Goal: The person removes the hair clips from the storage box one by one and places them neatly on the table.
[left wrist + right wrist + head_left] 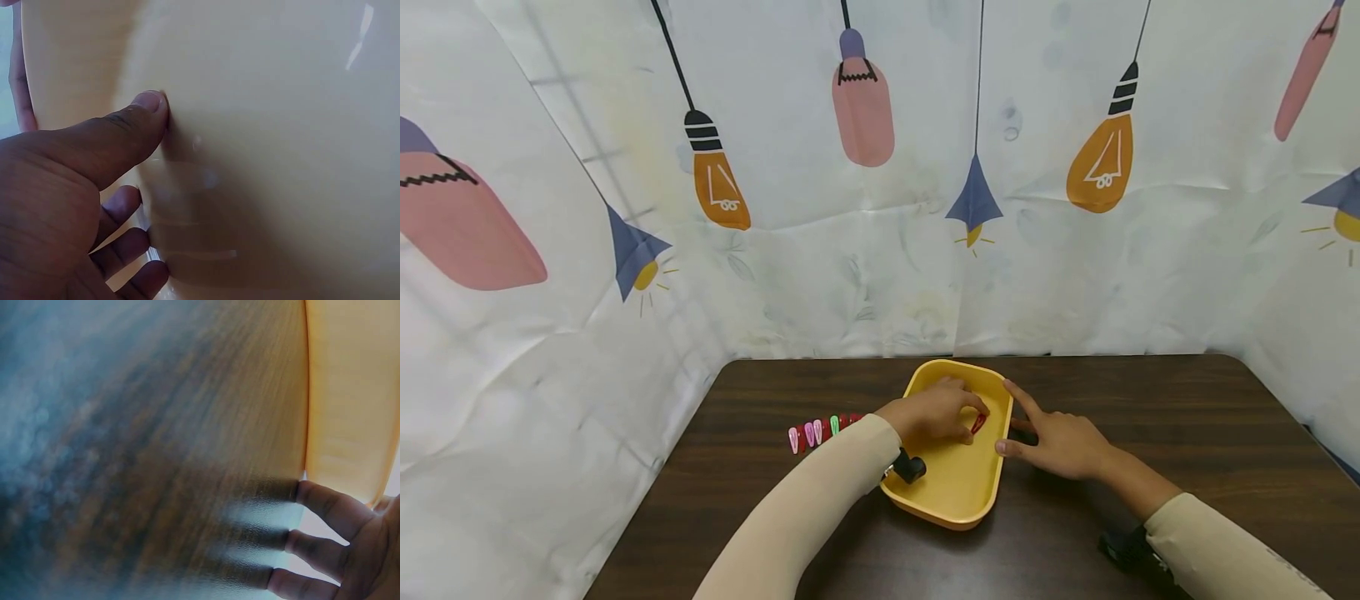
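Observation:
My left hand (936, 412) reaches down inside a yellow tray (951, 500). Its thumb and index fingertip pinch a small red hair clip (978, 423) close over the tray's floor. In the left wrist view, the thumb of the left hand (56, 181) is against the smooth yellow surface, with the other fingers bent below it; the clip is hidden there. Spread along the tray's right side, my right hand (1063, 442) touches the rim with straight index finger and thumb. The right wrist view shows three fingers of the right hand (369, 556) extended beside the tray's outer wall (350, 394).
A row of pink, red and green hair clips (814, 431) lies on the dark wooden table (752, 483) left of the tray, partly covered by the left forearm. Black wrist cameras sit on both arms. Behind the table hangs a patterned white cloth (910, 275).

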Motion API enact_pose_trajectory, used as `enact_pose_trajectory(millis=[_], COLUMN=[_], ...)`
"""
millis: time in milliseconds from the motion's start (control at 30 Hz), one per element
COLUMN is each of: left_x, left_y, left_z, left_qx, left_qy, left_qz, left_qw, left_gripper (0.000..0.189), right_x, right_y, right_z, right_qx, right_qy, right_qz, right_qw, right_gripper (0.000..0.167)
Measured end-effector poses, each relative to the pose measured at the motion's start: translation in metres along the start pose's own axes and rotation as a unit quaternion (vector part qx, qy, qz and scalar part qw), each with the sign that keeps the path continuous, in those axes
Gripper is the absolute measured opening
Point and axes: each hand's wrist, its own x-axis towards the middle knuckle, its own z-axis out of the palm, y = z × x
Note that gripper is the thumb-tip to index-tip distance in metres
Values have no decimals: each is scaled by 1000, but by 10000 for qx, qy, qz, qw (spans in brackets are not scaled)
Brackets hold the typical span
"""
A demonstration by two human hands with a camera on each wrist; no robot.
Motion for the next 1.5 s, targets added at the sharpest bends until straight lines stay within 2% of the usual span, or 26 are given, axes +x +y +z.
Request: enact_pose_trajectory(millis=[200,467,800,1100,1333,1500], left_x=[2,-1,-6,-10,-17,-28], left_y=[0,0,2,0,-3,-4], left_z=[-1,-3,-10,-20,-28,-34], left_qx=[-10,-331,-1094,-1533,-1641,-1636], left_qy=[0,78,245,385,602,779], left_qz=[-4,-94,-235,-152,81,-83], left_qw=[10000,9994,9934,9873,9846,9834], left_gripper=[42,43,46,47,48,50], right_x=[-1,-1,-2,-1,-1,-1], right_y=[-1,-1,-1,-1,-1,-2], right_z=[-1,-1,0,0,0,-1], right_qx=[-1,-36,-47,-59,-32,-30], right_qy=[23,44,112,72,47,38], right_qz=[-5,23,-16,44,43,20], right_qw=[10000,10000,9999,9999,10000,10000], right_gripper=[100,101,100,101,100,101])
